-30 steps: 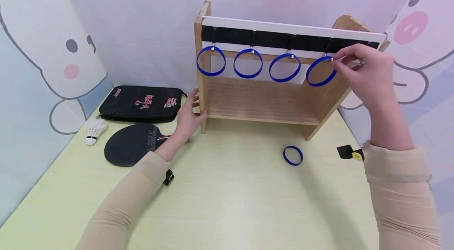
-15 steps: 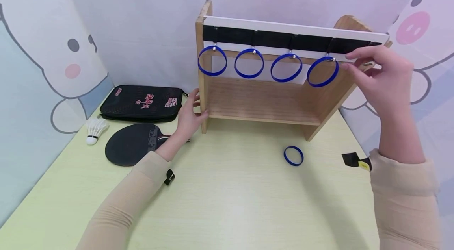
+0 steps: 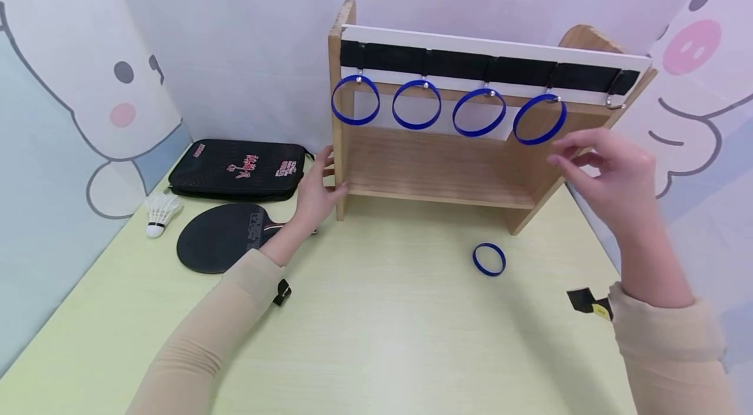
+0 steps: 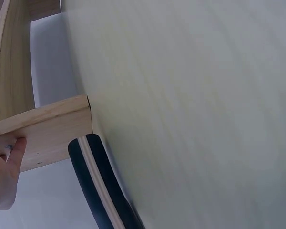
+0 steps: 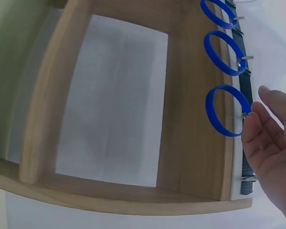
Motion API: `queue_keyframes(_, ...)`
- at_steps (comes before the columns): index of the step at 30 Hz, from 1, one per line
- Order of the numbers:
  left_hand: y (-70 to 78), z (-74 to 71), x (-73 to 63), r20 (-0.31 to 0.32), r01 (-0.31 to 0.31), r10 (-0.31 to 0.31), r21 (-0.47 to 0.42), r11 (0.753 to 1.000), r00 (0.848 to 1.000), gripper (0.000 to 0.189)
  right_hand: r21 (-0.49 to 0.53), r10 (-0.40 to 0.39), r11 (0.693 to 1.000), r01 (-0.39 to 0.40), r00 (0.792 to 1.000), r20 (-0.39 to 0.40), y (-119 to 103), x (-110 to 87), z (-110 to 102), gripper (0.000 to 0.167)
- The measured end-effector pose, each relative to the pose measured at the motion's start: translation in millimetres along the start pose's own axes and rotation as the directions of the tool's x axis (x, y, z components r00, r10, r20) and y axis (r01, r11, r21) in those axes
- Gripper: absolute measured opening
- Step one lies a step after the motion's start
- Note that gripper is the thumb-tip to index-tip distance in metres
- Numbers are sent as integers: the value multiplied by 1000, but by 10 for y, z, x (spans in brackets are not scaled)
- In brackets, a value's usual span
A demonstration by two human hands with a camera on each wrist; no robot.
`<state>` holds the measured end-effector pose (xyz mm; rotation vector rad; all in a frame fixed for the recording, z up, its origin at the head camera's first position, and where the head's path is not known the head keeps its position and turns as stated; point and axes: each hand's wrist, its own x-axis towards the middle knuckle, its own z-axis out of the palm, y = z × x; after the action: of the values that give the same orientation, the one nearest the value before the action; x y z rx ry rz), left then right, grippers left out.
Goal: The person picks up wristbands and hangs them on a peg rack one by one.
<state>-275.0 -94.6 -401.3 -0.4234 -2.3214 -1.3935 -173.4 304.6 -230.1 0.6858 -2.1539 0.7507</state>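
The left hand [image 3: 317, 189] rests on the outer side of the left panel of a small wooden shelf [image 3: 435, 163]; the left wrist view shows a fingertip [image 4: 20, 143] pressing that wood. Several blue rings [image 3: 355, 100] hang in a row from metal hooks on a black strip [image 3: 459, 65] along the shelf's white top board. Just right of the rightmost hanging ring [image 3: 540, 119], the right hand [image 3: 614, 170] is in the air, fingers loosely bent and holding nothing. An unoccupied hook [image 3: 614, 103] sticks out at the right end. Another blue ring [image 3: 489, 259] lies on the table before the shelf.
At left on the pale table [image 3: 376, 336] are a black zip case [image 3: 238, 170], a black table tennis bat [image 3: 220, 238] partly covered by the left forearm, and a white shuttlecock [image 3: 160, 214]. Printed cloth walls stand behind and on both sides.
The right hand has let go of the rightmost hanging ring and moved away and down, uncovering the end hook. The ring stays on its hook. The left hand keeps its place on the shelf.
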Motion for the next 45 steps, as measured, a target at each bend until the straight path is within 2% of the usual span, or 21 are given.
queue_keyframes(4, 0, 6, 5, 5, 4, -4, -6, 1000, 1000, 75, 15, -26, 1000, 25, 996, 86, 86, -147, 77, 34)
queue_keyframes(8, 2, 14, 15, 7, -2, 2, -2, 1000, 1000, 75, -7, -35, 999, 37, 979, 203, 195, -322, 174, 35)
queue_keyframes(13, 14, 24, 19, 10, -10, 10, 2, 1000, 1000, 76, -39, 8, 999, 5, 949, 314, 382, -546, 296, 31)
queue_keyframes(15, 16, 27, 18, 10, -10, 10, 0, 1000, 1000, 76, -69, 49, 997, -26, 937, 346, 444, -633, 334, 29)
queue_keyframes(19, 19, 30, 19, 11, -8, 8, -4, 1000, 1000, 75, -102, 97, 993, -61, 914, 394, 562, -804, 422, 28)
queue_keyframes(23, 29, 19, 14, 12, -7, 7, 0, 1000, 1000, 75, -88, 97, 994, -64, 888, 449, 667, -954, 520, 27)
queue_keyframes(28, 41, 10, 10, 18, -5, 5, 2, 1000, 1000, 75, -85, 90, 995, -56, 873, 478, 781, -1100, 624, 29)
queue_keyframes(32, 47, -1, -1, 13, -4, 4, 2, 1000, 1000, 75, -81, 113, 993, -84, 857, 502, 885, -1187, 703, 29)
queue_keyframes(38, 24, -30, -21, 14, 4, -3, -12, 1000, 1000, 74, -61, 174, 984, -170, 804, 568, 1018, -1295, 826, 25)
queue_keyframes(45, 11, -66, -28, 37, -22, 22, -1, 1000, 999, 74, -55, 225, 968, -243, 759, 611, 1082, -1347, 938, 21)
